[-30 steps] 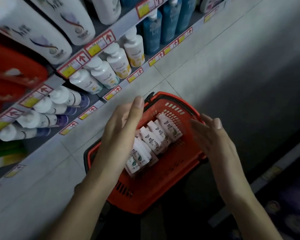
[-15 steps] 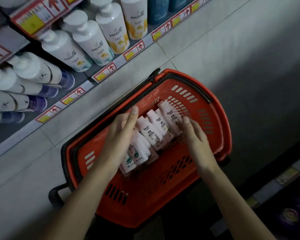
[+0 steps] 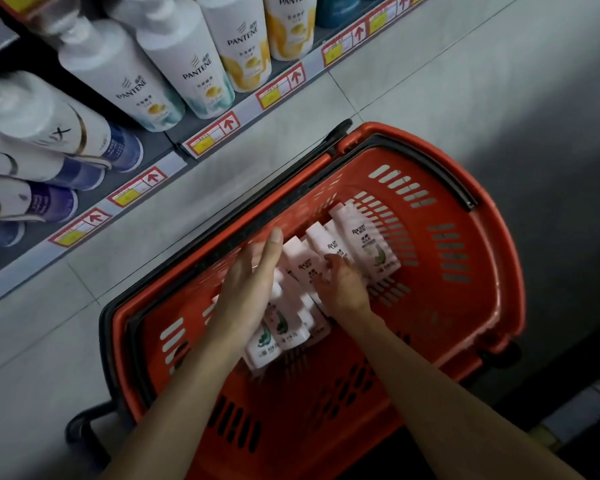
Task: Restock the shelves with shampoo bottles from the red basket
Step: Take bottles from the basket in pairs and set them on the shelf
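Along the left side, the shelves (image 3: 174, 160) carry big white pump bottles (image 3: 187, 64) standing in rows, with yellow-and-red price tags (image 3: 213, 133) on the front edge. Their lowest tier sits just beside the red basket (image 3: 492, 271), which stands on the tiled floor (image 3: 430, 81), probably parked there so each bottle travels only a short way.

Inside the basket, the left hand (image 3: 250, 289) has its fingers straight and together and lies flat against the left flank of the shampoo bottles (image 3: 368, 240). It grips nothing, and seems to act as a stop so the row stays packed. The bottles are small, pale pink and white with a dark green motif and dark lettering, lying side by side in a slanted row on the basket's slotted bottom, caps toward the far side.

To their right, the right hand (image 3: 343, 289) curls its fingers down over the middle of the row. Whether it has actually closed around a bottle cannot be told, since the fingertips are hidden. None has left the basket yet.
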Demonstrator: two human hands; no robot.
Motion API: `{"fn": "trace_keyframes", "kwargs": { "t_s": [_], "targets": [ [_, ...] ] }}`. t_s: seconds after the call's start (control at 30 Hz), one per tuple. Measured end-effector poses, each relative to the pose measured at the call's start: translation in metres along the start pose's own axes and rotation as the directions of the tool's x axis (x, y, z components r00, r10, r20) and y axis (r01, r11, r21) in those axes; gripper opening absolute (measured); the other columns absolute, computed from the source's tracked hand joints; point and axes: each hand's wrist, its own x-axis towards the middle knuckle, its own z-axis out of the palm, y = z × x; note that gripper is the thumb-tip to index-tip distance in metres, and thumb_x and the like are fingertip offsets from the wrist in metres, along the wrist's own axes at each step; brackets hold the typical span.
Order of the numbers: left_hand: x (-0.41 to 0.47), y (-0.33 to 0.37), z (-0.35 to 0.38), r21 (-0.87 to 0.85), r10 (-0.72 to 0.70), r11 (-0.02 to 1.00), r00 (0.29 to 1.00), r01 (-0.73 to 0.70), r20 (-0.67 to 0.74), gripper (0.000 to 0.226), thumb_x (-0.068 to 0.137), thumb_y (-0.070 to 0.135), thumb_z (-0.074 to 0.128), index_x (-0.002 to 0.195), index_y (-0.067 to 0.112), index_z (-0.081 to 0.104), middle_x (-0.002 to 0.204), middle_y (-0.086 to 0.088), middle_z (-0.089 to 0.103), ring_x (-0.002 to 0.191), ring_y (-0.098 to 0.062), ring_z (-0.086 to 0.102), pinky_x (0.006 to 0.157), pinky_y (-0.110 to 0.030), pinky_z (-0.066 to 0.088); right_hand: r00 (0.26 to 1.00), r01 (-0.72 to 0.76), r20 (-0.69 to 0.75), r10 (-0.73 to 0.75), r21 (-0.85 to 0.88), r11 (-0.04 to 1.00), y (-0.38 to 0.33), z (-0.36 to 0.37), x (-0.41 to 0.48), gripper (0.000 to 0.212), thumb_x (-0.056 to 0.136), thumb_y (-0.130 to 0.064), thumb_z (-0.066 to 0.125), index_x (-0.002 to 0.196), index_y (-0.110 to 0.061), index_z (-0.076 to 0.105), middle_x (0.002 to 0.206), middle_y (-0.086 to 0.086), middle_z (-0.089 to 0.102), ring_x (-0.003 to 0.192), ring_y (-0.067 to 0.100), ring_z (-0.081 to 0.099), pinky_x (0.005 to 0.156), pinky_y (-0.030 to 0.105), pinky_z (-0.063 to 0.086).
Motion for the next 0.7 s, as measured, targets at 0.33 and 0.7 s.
{"fn": "trace_keyframes", "kwargs": {
  "t_s": [0.33, 0.7],
  "targets": [
    [0.003, -0.023, 0.004, -0.001, -0.007, 1.0, 0.999, 0.007, 0.031, 0.05, 0.073, 0.095, 0.031, 0.109, 0.066, 0.049, 0.135, 0.02, 0.057, 0.125, -0.008, 0.055, 0.108, -0.048, 0.043, 0.997, -0.02, -0.073, -0.009, -0.385, 0.923, -0.016, 0.03, 0.026, 0.061, 0.084, -0.035, 0.074, 0.129, -0.007, 0.043, 0.132, 0.012, 0.044, 0.124, 0.03, 0.042, 0.104, 0.04, 0.038],
    [-0.002, -0.022, 0.006, 0.007, -0.036, 0.999, 0.997, 0.036, 0.066, 0.068, 0.075, 0.094, 0.032, 0.127, 0.054, 0.053, 0.135, 0.022, 0.055, 0.125, -0.008, 0.054, 0.109, -0.047, 0.043, 1.0, -0.018, 0.0, 0.019, -0.418, 0.908, -0.016, 0.028, 0.029, 0.073, 0.09, -0.031, 0.067, 0.147, -0.016, 0.025, 0.137, 0.015, 0.032, 0.127, 0.031, 0.036, 0.103, 0.042, 0.038]
  ]
}}
